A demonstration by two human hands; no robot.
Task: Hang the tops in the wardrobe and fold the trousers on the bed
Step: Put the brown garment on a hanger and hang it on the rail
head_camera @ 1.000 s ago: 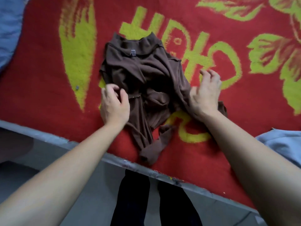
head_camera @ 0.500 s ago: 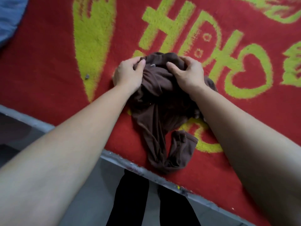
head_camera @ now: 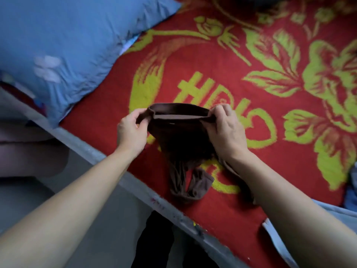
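Over a red blanket (head_camera: 104, 105) with yellow lettering, left hand (head_camera: 133, 132) and right hand (head_camera: 228, 133) pinch the waistband of the brown trousers (head_camera: 181, 138).

One head view: looks steeply down, close above where left hand (head_camera: 133, 132) and right hand (head_camera: 229, 135) grip the trousers (head_camera: 179, 138); bed (head_camera: 212, 55) spreads beyond.

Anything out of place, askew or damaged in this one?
Nothing damaged or spilled. The left hand and right hand hold the brown trousers by the waistband; the trouser legs lie bunched and twisted on the red blanket.
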